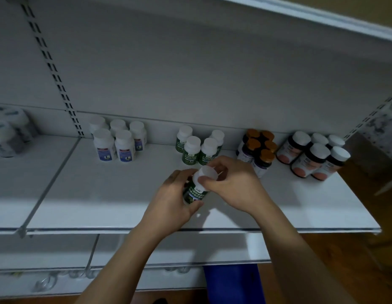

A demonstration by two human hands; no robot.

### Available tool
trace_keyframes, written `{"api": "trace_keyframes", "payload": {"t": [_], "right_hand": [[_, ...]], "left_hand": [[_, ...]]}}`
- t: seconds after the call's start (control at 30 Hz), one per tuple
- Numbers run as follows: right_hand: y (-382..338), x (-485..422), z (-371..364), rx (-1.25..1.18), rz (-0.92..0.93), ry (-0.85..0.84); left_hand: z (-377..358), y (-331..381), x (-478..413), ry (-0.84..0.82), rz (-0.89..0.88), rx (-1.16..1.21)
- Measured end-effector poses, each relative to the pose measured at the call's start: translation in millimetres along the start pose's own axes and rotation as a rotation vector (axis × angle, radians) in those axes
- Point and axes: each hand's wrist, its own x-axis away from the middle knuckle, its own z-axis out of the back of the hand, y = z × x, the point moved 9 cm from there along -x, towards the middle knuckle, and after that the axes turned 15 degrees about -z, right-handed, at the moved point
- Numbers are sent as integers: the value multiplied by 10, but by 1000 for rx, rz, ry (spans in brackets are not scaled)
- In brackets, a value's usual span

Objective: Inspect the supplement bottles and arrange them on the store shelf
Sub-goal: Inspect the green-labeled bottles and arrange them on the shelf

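White store shelf [103, 194] with a green-labelled bottle [196, 191] held above its front half.
White-capped, with a green label printed in white, the bottle is tilted just before four matching bottles [191, 150]. Bare shelf is left open to the front edge and leftward. The body is gripped by the left hand [173, 200]; the cap [207, 172] is pinched by curled fingers of the right hand [232, 185].
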Motion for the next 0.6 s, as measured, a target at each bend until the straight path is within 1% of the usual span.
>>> {"api": "trace_keyframes", "payload": {"t": [0.1, 0.17, 0.23, 0.3, 0.4, 0.5, 0.6], "right_hand": [[-168, -125, 56, 155, -22, -48], [-328, -234, 214, 190, 16, -3], [-481, -384, 417, 173, 64, 89], [-595, -594, 551, 170, 85, 159], [-679, -976, 609, 162, 74, 236], [-708, -1266, 523, 161, 51, 262], [-678, -1459, 395, 177, 16, 250]], "left_hand": [[83, -42, -46, -15, 17, -122], [165, -106, -100, -80, 61, -241], [249, -214, -167, -173, 129, -322], [353, -299, -228, -227, 176, -357], [475, -345, -299, -270, 197, -392], [547, -357, -343, -268, 190, -404], [589, -382, -350, -264, 189, -423]]}}
